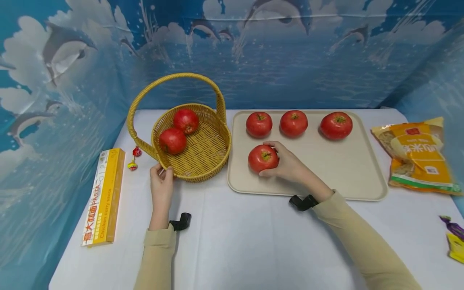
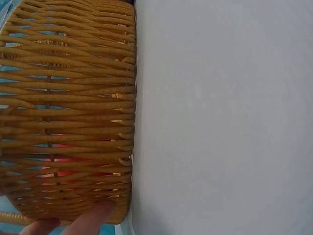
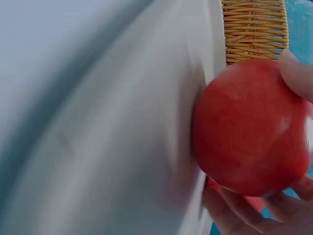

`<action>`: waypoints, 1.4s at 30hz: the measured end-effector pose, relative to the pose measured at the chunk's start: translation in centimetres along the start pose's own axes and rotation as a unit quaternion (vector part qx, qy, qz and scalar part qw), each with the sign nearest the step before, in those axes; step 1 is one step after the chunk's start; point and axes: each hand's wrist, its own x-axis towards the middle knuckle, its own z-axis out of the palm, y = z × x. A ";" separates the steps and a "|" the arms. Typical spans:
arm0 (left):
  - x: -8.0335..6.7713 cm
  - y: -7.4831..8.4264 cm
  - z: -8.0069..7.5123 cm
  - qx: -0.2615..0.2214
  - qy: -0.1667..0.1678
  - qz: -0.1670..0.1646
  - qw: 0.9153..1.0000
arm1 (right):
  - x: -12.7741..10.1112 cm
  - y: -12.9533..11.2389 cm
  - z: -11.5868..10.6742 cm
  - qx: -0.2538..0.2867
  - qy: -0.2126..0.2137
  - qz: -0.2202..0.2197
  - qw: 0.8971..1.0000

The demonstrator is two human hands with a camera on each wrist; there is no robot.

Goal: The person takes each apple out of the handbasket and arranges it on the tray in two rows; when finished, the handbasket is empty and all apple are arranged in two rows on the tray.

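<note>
My right hand (image 1: 287, 164) grips a red apple (image 1: 263, 158) at the front left of the beige tray (image 1: 326, 177), thumb on the near side and fingers round the far side. In the right wrist view the apple (image 3: 252, 129) fills the space between thumb and fingers. With its thumb and fingers, my left hand (image 1: 162, 185) holds the near left rim of a yellow wicker basket (image 1: 206, 175). Two red apples (image 1: 172, 141) lie in the basket's left half. The left wrist view shows fingertips (image 2: 100, 211) against the woven side.
Along the tray's back stand three more apples (image 1: 294, 124). Left of the basket lie two wrapped lollipops (image 1: 132, 165) and a pasta box (image 1: 103, 197). A yellow food bag (image 1: 418, 155) lies right of the tray, with wrapped sweets (image 1: 456, 245) nearer the front. The basket's tall handle (image 1: 177, 75) arches up.
</note>
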 end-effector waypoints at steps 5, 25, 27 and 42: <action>0.3 0.1 0.1 -0.009 -0.006 0.000 1.000 | 0.5 -1.3 -0.3 -0.034 -0.012 -0.010 0.999; 0.8 -0.3 0.2 -0.009 -0.002 0.006 1.000 | 11.4 -18.1 8.4 0.036 -0.011 -0.118 0.992; 0.7 -0.4 0.2 -0.010 -0.002 0.007 1.000 | 12.7 -18.6 9.5 0.048 -0.001 -0.100 0.994; 0.8 -0.3 -0.1 -0.014 0.003 0.016 1.000 | 14.5 -20.2 12.5 -0.018 -0.035 -0.011 0.999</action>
